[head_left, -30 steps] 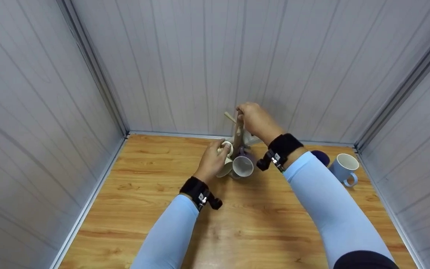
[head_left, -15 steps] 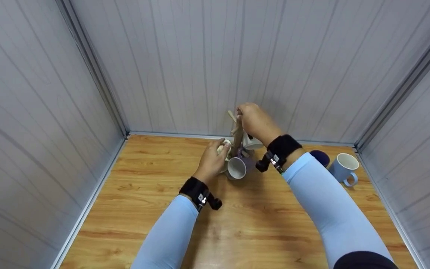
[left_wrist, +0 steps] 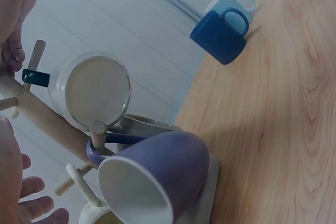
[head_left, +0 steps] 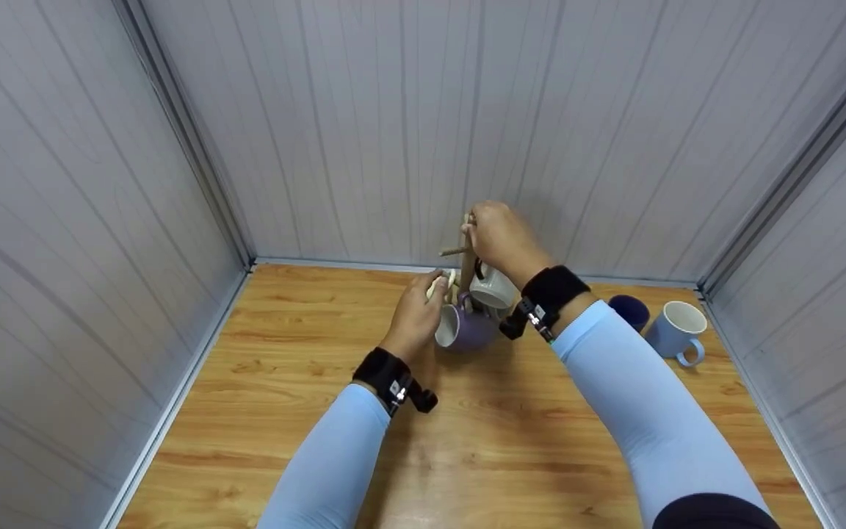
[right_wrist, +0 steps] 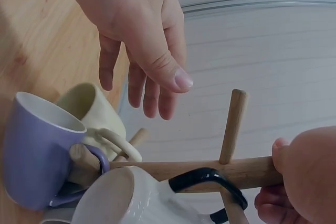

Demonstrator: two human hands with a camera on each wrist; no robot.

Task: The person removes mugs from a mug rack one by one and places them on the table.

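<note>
At the back of the wooden table (head_left: 261, 367), we are gripping the top of a wooden mug tree (head_left: 465, 253) with our right hand (head_left: 500, 239), fingers curled around its post. Our left hand (head_left: 416, 312) is hovering with relaxed, slightly parted fingers, seemingly just beside the cream mug (right_wrist: 92, 111) hanging near a purple mug (head_left: 463, 327).

Test booth: grey panel walls (head_left: 364, 110), wood tabletop (head_left: 511, 441).
</note>
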